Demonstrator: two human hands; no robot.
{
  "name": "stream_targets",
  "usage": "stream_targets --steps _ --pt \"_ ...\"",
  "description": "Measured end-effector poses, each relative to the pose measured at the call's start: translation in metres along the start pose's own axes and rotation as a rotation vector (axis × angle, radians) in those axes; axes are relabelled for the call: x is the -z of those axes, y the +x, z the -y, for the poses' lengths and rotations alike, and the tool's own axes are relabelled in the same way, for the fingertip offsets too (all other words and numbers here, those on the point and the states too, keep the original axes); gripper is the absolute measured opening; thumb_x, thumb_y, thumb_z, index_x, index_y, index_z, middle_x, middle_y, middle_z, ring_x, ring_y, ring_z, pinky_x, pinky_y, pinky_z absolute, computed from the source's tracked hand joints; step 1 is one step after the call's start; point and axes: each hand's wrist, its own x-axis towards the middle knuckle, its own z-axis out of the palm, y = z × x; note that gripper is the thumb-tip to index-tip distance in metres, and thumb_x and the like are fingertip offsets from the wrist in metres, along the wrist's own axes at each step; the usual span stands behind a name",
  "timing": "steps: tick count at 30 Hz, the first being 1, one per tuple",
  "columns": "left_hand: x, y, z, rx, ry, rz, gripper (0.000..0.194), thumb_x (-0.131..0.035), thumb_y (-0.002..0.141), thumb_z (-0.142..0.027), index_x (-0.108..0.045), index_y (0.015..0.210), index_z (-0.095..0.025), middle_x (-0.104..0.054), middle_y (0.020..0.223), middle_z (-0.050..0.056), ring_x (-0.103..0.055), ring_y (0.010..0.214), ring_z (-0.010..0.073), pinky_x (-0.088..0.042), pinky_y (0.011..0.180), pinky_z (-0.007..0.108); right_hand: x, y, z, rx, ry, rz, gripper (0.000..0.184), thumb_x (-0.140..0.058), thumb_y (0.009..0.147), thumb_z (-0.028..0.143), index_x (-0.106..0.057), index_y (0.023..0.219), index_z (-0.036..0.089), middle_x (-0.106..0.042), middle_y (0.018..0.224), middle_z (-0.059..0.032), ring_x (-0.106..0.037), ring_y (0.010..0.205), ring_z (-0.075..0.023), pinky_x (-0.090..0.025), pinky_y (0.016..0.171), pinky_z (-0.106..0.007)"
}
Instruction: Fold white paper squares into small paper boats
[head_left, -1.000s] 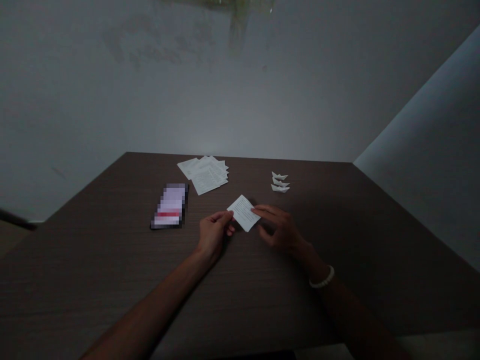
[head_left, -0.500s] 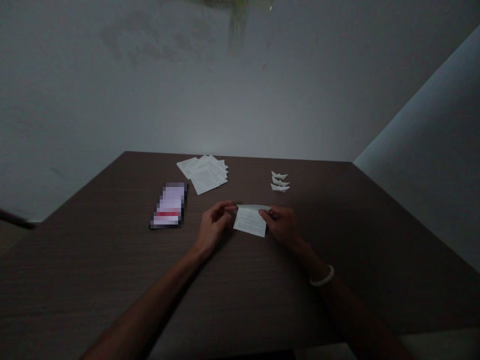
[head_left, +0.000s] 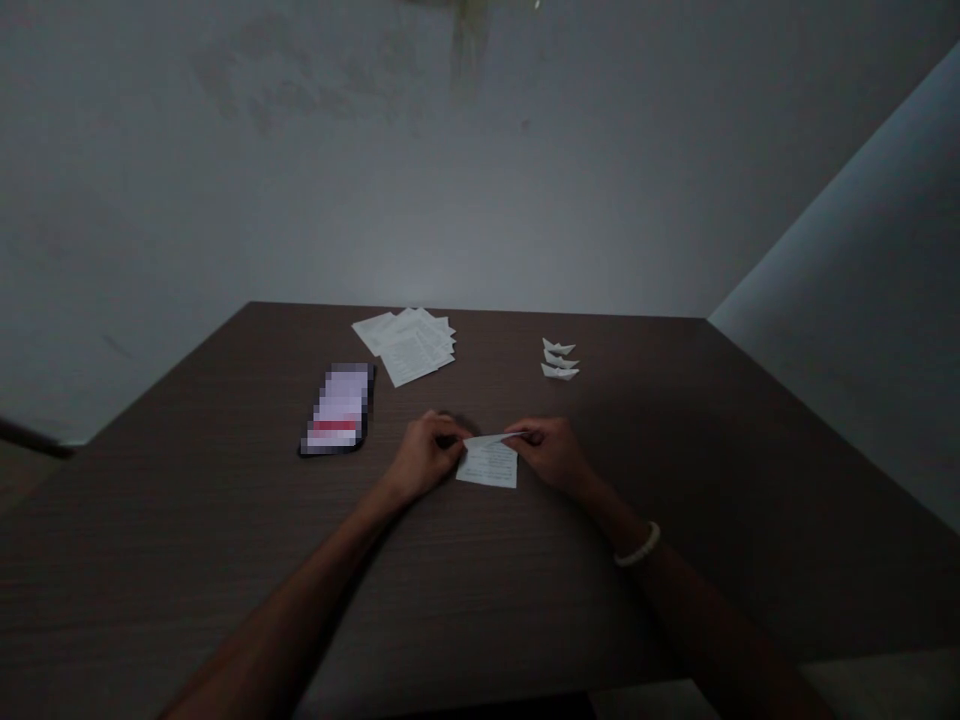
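Note:
A small printed paper sheet (head_left: pixel 489 464) lies on the dark wooden table (head_left: pixel 480 580), its far edge folded over toward me. My left hand (head_left: pixel 425 459) pinches the sheet's left end, fingers closed. My right hand (head_left: pixel 549 452), with a white bracelet on the wrist, pinches the right end of the folded edge. Both hands rest low on the table at its middle.
A loose stack of printed paper sheets (head_left: pixel 409 343) lies at the far middle. Three small folded paper boats (head_left: pixel 559 360) sit at the far right. A phone (head_left: pixel 339 421) with a lit screen lies to the left. Grey walls stand behind and to the right.
The sheet was held flat and tilted between both hands, then lowered to the table. Its far edge has been folded over toward me, and both hands have come down and closer to me.

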Motion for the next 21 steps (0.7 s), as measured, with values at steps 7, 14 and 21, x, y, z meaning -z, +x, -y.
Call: stream_targets --steps 7,14,21 --pt "0.001 0.000 0.006 -0.148 0.108 0.002 0.015 -0.060 0.077 -0.011 -0.073 0.079 -0.018 -0.071 0.082 0.006 -0.058 0.080 0.0197 -0.045 0.077 0.034 0.005 0.000 -0.010 0.322 -0.259 0.076 0.014 -0.067 0.077 0.011 -0.075 0.085 0.021 -0.073 0.085 -0.0038 -0.064 0.078 -0.0154 -0.046 0.073 -0.027" --pt "0.001 0.000 0.014 -0.232 0.234 0.057 0.019 -0.057 0.080 -0.008 -0.072 0.084 -0.018 -0.069 0.086 0.007 -0.058 0.082 0.0199 -0.046 0.077 0.033 0.008 0.000 -0.012 0.418 -0.323 0.092 0.033 -0.060 0.069 -0.001 -0.075 0.089 0.021 -0.069 0.085 -0.0036 -0.060 0.077 -0.0156 -0.045 0.067 -0.025" --pt "0.003 -0.003 0.018 -0.343 0.351 0.134 0.026 -0.050 0.083 -0.005 -0.072 0.093 -0.015 -0.066 0.091 0.010 -0.057 0.086 0.0198 -0.047 0.075 0.030 0.013 -0.002 -0.007 0.470 -0.478 0.137 0.039 -0.055 0.072 -0.003 -0.074 0.095 0.022 -0.069 0.089 -0.0031 -0.059 0.080 -0.0156 -0.044 0.067 -0.025"
